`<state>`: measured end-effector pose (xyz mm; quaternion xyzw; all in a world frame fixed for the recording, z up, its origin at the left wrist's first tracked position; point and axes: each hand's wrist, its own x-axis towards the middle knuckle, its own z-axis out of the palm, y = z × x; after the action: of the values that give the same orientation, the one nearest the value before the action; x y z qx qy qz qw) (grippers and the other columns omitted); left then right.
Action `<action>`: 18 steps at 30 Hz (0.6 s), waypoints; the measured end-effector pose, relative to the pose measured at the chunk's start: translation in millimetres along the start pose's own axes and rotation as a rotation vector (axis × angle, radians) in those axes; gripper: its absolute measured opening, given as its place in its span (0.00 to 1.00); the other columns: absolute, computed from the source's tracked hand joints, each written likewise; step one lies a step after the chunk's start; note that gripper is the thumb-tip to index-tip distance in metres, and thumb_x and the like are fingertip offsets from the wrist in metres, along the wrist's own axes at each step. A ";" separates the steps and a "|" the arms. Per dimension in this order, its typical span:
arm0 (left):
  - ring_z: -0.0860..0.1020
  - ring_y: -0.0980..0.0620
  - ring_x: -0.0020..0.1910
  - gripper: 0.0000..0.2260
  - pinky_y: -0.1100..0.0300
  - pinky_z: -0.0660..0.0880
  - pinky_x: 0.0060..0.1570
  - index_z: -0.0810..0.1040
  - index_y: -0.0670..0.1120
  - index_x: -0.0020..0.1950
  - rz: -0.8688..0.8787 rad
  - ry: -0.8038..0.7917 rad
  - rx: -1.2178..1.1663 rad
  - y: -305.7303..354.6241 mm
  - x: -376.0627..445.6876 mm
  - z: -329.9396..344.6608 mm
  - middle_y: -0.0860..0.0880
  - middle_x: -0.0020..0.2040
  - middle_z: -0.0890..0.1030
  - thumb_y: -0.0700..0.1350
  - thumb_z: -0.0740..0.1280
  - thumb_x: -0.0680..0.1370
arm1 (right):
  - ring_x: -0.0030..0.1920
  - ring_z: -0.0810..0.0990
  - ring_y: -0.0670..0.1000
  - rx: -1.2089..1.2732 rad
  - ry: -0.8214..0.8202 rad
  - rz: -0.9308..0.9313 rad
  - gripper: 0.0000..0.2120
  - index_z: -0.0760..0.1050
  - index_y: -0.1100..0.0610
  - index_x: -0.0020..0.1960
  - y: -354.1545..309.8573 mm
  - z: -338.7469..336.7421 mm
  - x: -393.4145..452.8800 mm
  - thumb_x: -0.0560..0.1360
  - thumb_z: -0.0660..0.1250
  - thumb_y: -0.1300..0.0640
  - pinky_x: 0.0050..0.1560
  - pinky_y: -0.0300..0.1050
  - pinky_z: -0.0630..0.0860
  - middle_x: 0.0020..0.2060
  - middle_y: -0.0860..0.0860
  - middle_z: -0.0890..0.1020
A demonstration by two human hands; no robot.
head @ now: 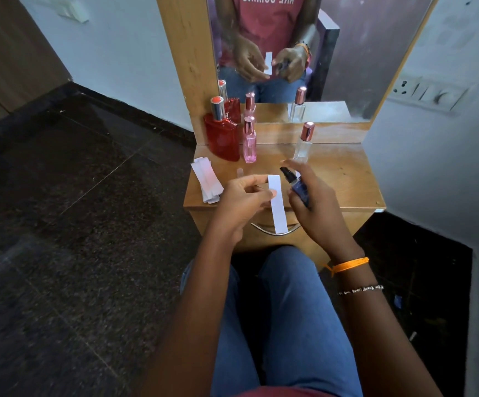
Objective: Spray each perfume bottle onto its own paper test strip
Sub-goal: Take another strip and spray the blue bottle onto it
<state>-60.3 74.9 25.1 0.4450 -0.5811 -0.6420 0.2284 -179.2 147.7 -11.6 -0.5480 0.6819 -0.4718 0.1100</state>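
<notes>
**Blue bottle held up against a paper strip**

While the person is sitting at the small wooden dressing table [347, 179], things are lining up like this from the left. A loose stack of paper strips [206, 181] is lying at the table's left edge. Behind it, a red perfume bottle [221, 137] is standing upright near the mirror [333, 53], and a slim pink bottle [249, 141] is standing just beside it. The left hand [244, 202] is pinching a single white test strip [277, 203] between thumb and fingertips, so the strip is hanging upright over the table's front edge. Just to the right of the strip, the right hand [315, 204] is gripping a small dark blue bottle [298, 189], fingers curled round its body, its black spray head close to the strip's upper part. Behind that hand, a clear bottle [303, 143] with a rose-gold cap is standing upright on the table. An orange thread [350, 264] is circling the right wrist.
</notes>
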 end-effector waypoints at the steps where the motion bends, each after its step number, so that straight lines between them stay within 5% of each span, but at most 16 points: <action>1: 0.78 0.60 0.40 0.12 0.69 0.77 0.42 0.78 0.46 0.57 0.005 -0.010 0.007 -0.3 -0.5 0.3 0.54 0.38 0.78 0.36 0.67 0.75 | 0.50 0.78 0.50 -0.073 0.001 -0.014 0.26 0.69 0.52 0.66 1.7 1.7 0.0 0.71 0.64 0.71 0.48 0.38 0.71 0.55 0.49 0.79; 4: 0.78 0.59 0.40 0.12 0.63 0.75 0.49 0.77 0.50 0.55 0.019 -0.035 0.022 -2.7 -1.1 0.7 0.53 0.37 0.76 0.37 0.67 0.75 | 0.50 0.79 0.57 -0.197 -0.015 -0.030 0.25 0.70 0.52 0.65 4.3 5.7 -1.8 0.71 0.65 0.68 0.45 0.44 0.73 0.56 0.54 0.80; 12: 0.79 0.59 0.41 0.11 0.64 0.76 0.46 0.77 0.53 0.51 0.027 -0.060 0.034 -5.4 0.1 -1.0 0.49 0.40 0.77 0.37 0.68 0.75 | 0.49 0.79 0.57 -0.223 0.007 -0.021 0.25 0.70 0.54 0.65 1.8 5.9 -3.2 0.72 0.63 0.71 0.43 0.43 0.71 0.55 0.54 0.80; 18: 0.78 0.58 0.41 0.11 0.65 0.75 0.45 0.77 0.52 0.52 0.043 -0.047 0.034 -6.6 2.3 -0.4 0.50 0.38 0.77 0.37 0.67 0.75 | 0.38 0.75 0.45 -0.070 0.054 0.069 0.23 0.69 0.55 0.64 2.2 6.1 -0.9 0.72 0.62 0.70 0.37 0.38 0.68 0.44 0.50 0.78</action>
<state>-59.6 74.3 18.1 0.4208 -0.6065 -0.6374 0.2210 -176.3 145.1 -16.9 -0.5148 0.7193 -0.4581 0.0882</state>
